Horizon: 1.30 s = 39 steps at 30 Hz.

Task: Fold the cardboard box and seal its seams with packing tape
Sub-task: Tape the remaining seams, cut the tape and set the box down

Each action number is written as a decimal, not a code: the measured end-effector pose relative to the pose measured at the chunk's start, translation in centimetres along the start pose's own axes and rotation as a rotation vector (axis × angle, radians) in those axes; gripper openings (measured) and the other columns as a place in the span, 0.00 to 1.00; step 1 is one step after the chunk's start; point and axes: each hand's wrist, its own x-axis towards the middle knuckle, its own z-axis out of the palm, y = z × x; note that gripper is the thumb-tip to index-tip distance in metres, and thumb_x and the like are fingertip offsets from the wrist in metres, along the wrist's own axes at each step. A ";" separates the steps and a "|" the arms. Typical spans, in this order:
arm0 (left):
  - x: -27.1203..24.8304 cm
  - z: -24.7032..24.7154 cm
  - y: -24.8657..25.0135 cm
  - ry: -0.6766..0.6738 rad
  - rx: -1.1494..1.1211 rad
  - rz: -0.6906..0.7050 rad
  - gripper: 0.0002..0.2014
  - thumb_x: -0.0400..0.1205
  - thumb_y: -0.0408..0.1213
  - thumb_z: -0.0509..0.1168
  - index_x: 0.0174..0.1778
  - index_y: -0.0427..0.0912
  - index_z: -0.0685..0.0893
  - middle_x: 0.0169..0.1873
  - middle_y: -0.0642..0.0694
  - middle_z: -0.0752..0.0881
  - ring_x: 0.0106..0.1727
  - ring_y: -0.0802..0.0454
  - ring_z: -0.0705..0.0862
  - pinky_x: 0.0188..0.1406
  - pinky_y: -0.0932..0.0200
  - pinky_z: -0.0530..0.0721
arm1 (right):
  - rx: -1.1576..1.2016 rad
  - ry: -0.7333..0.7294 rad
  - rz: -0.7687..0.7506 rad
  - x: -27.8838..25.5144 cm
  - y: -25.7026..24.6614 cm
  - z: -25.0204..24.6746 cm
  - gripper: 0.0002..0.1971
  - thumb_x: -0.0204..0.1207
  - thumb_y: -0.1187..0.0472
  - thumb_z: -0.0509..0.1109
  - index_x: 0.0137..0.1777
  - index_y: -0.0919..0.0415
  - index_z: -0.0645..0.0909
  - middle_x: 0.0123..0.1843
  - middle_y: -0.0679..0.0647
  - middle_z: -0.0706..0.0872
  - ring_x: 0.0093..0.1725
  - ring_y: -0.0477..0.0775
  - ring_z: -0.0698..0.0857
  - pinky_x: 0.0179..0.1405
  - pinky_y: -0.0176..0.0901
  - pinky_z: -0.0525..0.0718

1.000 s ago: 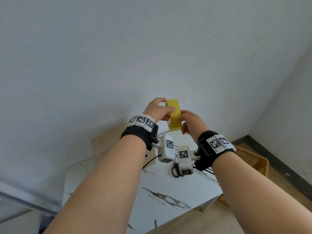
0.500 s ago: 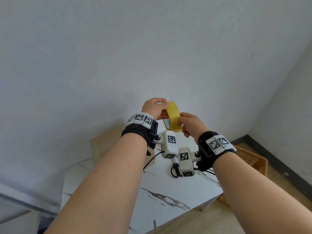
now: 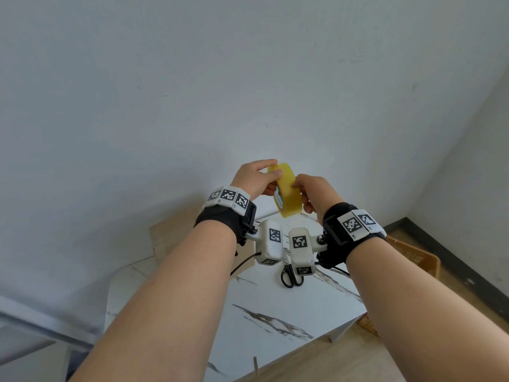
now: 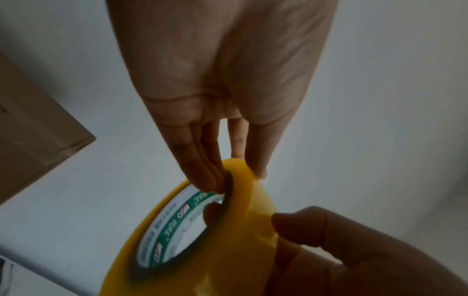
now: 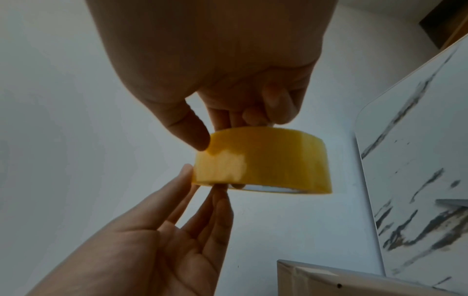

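Both hands hold a yellow roll of tape up in the air in front of the wall, well above the marble-patterned table. The left hand grips the roll at its top edge, with fingers hooked into the printed core and the thumb on the outer face. The right hand pinches the opposite side, its thumb pressed on the outer winding and the other fingers curled behind the rim. No loose end of tape shows in any view, so this looks like the hunt for the tape's start — a judgement, not something seen. The cardboard box sits on the table below and behind the left wrist, mostly hidden by the forearm; whether its flaps are fully folded cannot be told, though the right wrist view shows one box edge with what looks like a glossy strip along it. A pair of black scissors lies on the table under the wrists. The risks from here are small but real: a nail could tear only a sliver off the clear film and split the end lengthwise, a freed end could curl back and stick to itself or to a finger, and the two light pinches might let the roll slip — it would drop onto the table or roll off towards the crate on the floor.
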 end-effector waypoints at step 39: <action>-0.1 1.0 0.1 -0.001 -0.068 0.006 0.23 0.79 0.33 0.71 0.72 0.42 0.79 0.50 0.34 0.88 0.40 0.43 0.88 0.52 0.50 0.89 | 0.020 -0.024 -0.049 1.2 0.9 -0.8 0.08 0.77 0.65 0.66 0.51 0.62 0.85 0.46 0.54 0.85 0.42 0.50 0.81 0.40 0.40 0.77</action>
